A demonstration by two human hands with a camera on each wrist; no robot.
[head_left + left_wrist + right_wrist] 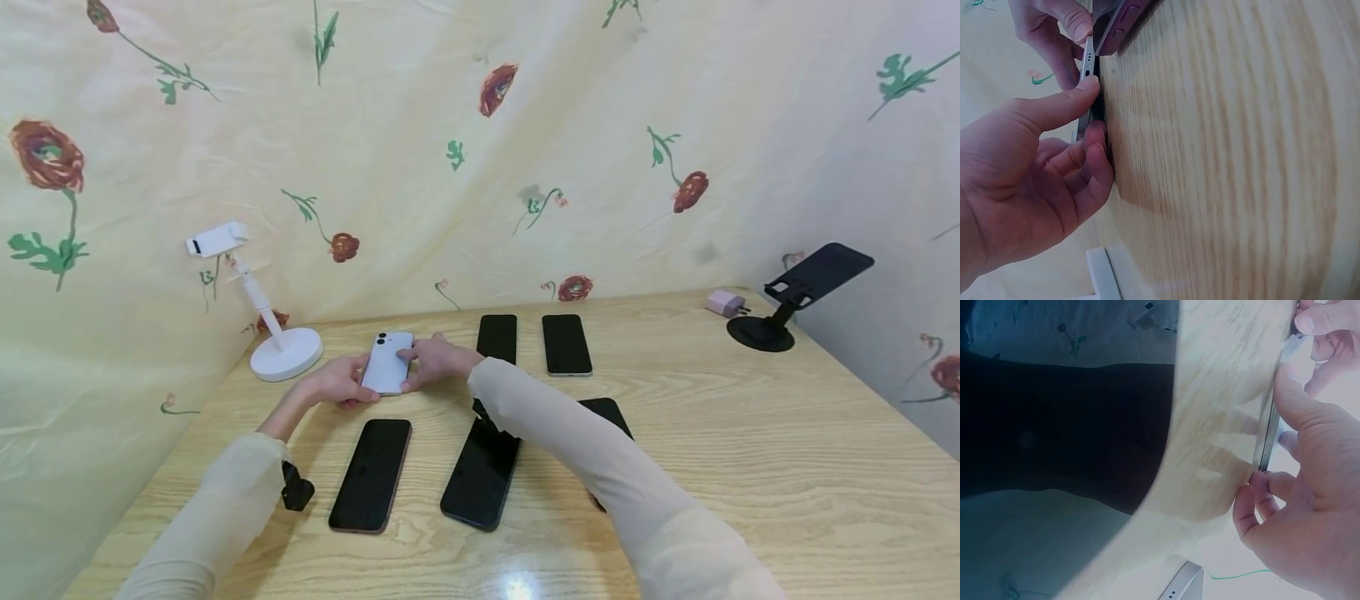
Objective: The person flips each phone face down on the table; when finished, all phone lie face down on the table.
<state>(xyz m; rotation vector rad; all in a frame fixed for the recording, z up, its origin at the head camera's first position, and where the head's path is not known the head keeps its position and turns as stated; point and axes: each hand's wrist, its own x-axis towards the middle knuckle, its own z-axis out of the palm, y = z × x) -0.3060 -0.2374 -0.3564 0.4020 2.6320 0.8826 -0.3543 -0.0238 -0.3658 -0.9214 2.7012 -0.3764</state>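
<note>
A smartphone [387,364] with a pale back and two camera lenses lies back side up, or nearly so, at the back left of the table. My left hand [340,382] grips its lower left edge, and my right hand [437,360] holds its right side. In the left wrist view, the left thumb [1063,105] presses the phone's end by the port while curled fingers sit at its underside. The right wrist view has the right hand [1319,481] with thumb and fingers along the phone's long edge [1266,440]. Whether it is lifted, I cannot tell.
Nearest the hands lies a dark phone [371,477], with another [478,487] beside it. More dark phones [567,343] lie at the back and partly under the right sleeve. A white phone stand [287,353] is at left; a black stand [761,333] and charger plug [723,302] are at right.
</note>
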